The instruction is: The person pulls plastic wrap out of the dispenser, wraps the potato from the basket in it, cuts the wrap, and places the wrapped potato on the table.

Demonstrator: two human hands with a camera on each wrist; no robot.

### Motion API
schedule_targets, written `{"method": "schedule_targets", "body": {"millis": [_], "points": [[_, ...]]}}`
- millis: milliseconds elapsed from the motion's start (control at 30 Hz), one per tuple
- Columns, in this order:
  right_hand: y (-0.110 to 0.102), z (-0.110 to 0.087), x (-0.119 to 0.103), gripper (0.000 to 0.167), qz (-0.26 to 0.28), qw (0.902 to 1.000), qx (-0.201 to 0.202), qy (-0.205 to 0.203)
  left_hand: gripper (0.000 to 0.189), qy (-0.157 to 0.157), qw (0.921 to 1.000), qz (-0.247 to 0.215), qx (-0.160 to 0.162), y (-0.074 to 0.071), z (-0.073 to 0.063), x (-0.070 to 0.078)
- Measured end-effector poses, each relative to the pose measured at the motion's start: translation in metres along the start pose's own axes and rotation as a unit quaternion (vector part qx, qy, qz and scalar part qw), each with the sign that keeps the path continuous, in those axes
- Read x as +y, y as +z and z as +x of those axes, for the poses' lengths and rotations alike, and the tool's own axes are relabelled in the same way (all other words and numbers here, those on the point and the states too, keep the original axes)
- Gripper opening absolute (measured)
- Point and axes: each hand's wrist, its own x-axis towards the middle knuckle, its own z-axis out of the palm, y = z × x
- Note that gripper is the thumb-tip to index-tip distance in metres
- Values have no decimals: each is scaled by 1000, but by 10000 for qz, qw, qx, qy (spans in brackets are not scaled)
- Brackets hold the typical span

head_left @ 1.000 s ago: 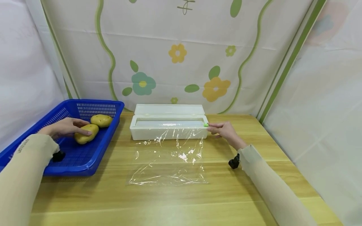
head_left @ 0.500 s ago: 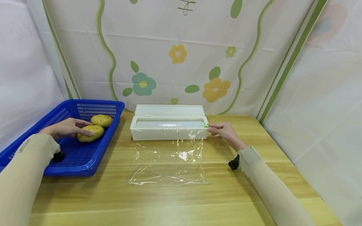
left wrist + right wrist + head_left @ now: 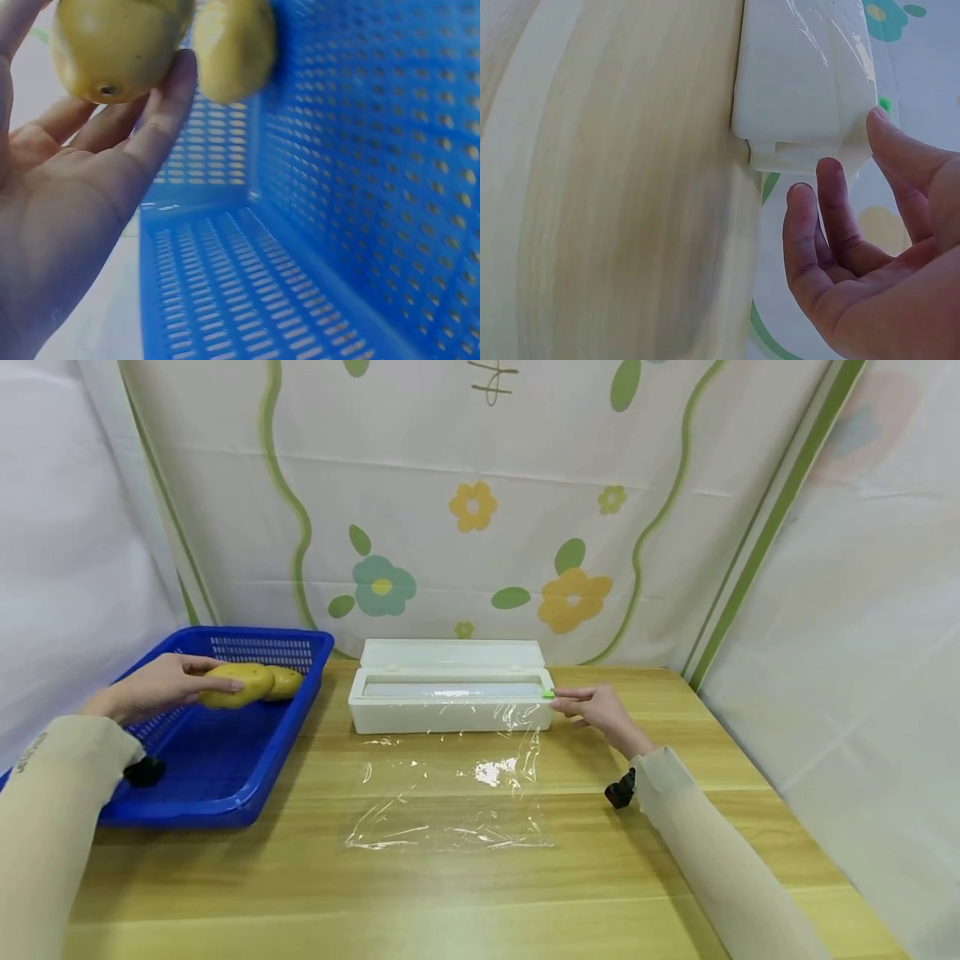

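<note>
My left hand grips a yellow potato between thumb and fingers, raised over the blue plastic basket. Partly behind it in the head view is a second potato, lying in the basket; the left wrist view shows the held potato and the other potato close together. At the right end of an open white cling film box, my right hand pinches at a small green slider. Its other fingers are curled below the box end in the right wrist view.
A clear sheet of cling film runs from the box toward me over the wooden table. The box lid stands raised at the back. Flower-printed curtains enclose the back and sides.
The left hand has lifted the potato up off the basket floor, its near end tipping level. The right hand has stayed at the box's end.
</note>
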Motion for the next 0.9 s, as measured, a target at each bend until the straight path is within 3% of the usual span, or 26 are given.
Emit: {"method": "schedule_targets", "body": {"millis": [200, 333, 533, 733, 900], "points": [[-2, 2, -1, 42, 17, 10000, -35, -76, 73, 74, 9934, -1018, 516, -12, -7, 22], [-2, 0, -4, 42, -118, 9998, -67, -126, 74, 235, 9927, -892, 777, -8, -10, 45], [-2, -4, -6, 40, -166, 9998, -62, -114, 64, 636, 9873, -745, 1251, 19, -13, 87], [-5, -4, -4, 40, -190, 9995, -24, -249, 60, 950, 9859, -1046, 898, 46, -9, 127], [-8, -4, 0, 40, -162, 9994, 18, -290, 58, 1163, 9809, -1305, 851, 77, -10, 161]]}}
